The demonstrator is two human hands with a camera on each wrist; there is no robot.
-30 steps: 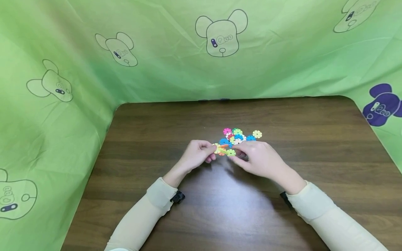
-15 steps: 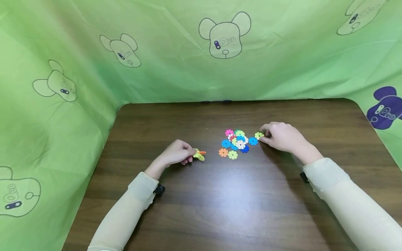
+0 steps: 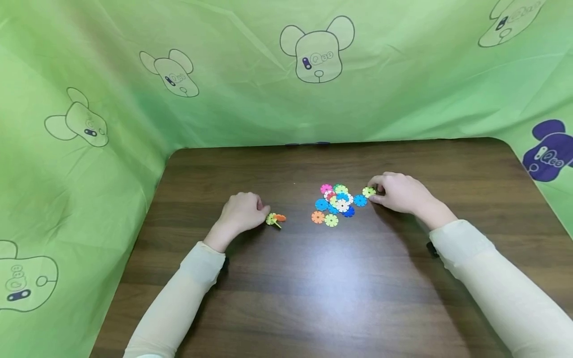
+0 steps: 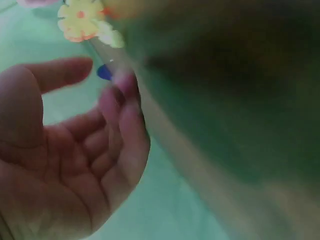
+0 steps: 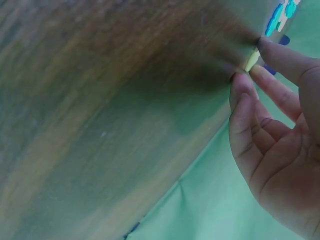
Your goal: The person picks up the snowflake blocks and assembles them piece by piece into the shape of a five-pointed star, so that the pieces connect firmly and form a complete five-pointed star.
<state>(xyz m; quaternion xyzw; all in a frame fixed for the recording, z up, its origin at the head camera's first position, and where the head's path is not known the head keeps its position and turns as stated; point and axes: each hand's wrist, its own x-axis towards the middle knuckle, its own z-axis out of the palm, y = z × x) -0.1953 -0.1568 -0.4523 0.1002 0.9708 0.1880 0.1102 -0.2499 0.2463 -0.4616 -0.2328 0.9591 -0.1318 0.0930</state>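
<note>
In the head view my left hand (image 3: 243, 213) is beside a small joined cluster of notched plastic discs (image 3: 271, 219), yellow-green with an orange one slotted in, standing on the table. The left wrist view shows a gap between the loosely bent fingers (image 4: 132, 127) and the cluster (image 4: 82, 20); nothing is in the hand. At the right my right hand (image 3: 400, 193) pinches a yellow-green notched disc (image 3: 369, 192) at its edges, low against the table. That disc (image 5: 252, 60) appears nearly edge-on between thumb and fingers in the right wrist view.
Between the hands lies a loose pile of notched discs in pink, white, blue and green (image 3: 341, 205). An orange disc (image 3: 318, 217) and a yellow-green disc (image 3: 331, 220) lie at its near side. Green printed cloth (image 3: 241, 99) hangs behind the brown table (image 3: 286, 288).
My hands moved apart from the pile's near side. The left carried the joined discs leftward, set them down and let go. The right went to the yellow-green disc at the far right.
</note>
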